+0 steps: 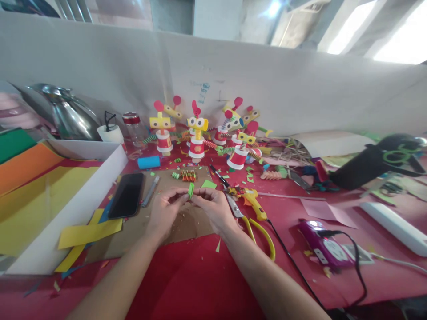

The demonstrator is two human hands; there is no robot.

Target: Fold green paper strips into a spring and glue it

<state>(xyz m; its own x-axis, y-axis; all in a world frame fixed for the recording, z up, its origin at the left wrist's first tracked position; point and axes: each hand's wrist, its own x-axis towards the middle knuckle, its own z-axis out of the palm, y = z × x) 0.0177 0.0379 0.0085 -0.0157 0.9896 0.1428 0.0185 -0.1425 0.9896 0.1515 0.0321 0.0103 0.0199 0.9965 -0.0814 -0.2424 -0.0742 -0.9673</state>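
My left hand [166,211] and my right hand [213,209] meet over a brown cardboard sheet [187,222] on the red table [287,231]. Both pinch a small folded green paper strip [191,190] between their fingertips. Just beyond the hands lie finished folded paper springs [185,176] in green and red. Behind those stand several paper-cup robot figures [197,133] with yellow heads, pink hearts and spring arms. Yellow-handled scissors [248,220] and a yellow glue gun [251,200] lie right beside my right hand.
A black phone [126,194] and a grey pen [151,191] lie left of my hands. A white box [76,200] holds coloured paper sheets at the left. A steel kettle [68,113], a purple power strip [322,246] with a black cable, and a dark green-ringed tool [376,160] stand around.
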